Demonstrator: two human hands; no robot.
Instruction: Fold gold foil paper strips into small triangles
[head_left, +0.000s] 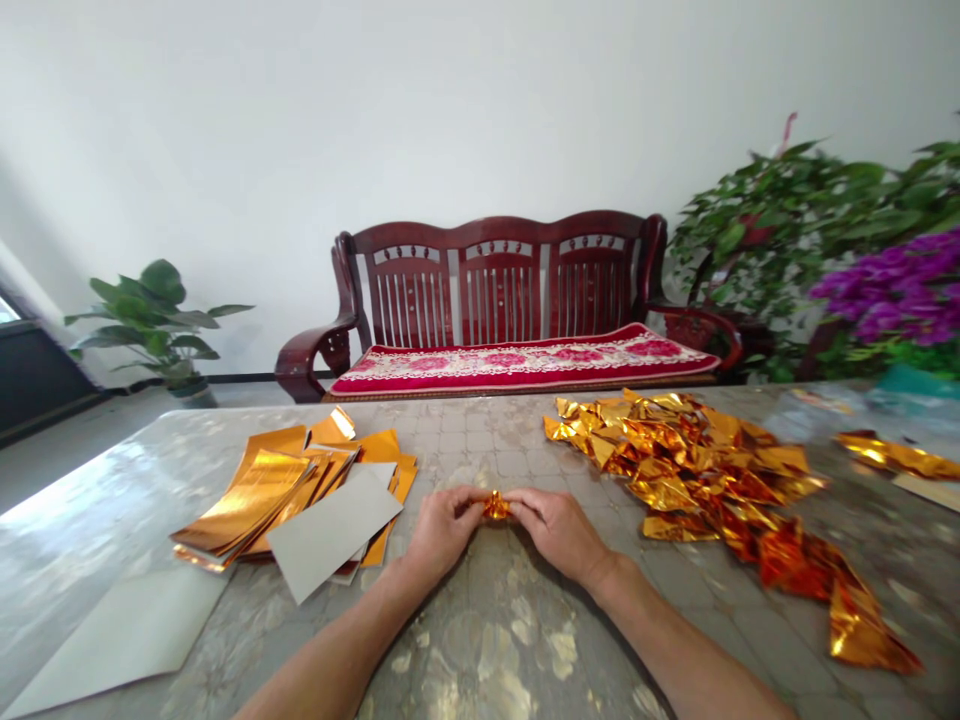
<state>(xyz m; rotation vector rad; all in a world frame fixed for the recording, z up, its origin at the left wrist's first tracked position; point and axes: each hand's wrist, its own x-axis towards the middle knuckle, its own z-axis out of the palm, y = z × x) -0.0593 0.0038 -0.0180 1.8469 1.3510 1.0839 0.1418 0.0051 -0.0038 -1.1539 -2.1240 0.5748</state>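
Between my two hands, over the middle of the table, is a small crumpled piece of gold foil paper [496, 506]. My left hand [445, 522] pinches its left end between thumb and fingers. The right end is pinched the same way by my right hand [556, 527]. Part of the piece is hidden by my fingertips. Left of my hands lies a loose stack of flat gold foil sheets [259, 495], with a pale sheet [335, 530] on top. To the right spreads a heap of folded gold foil pieces [675, 450].
The patterned table [480, 440] reaches across the view. A larger pale sheet [124, 630] lies at the front left. Clear plastic [814, 412] sits at the far right. Behind stand a dark wooden bench [499, 280], a potted plant [157, 325] and purple flowers [892, 290].
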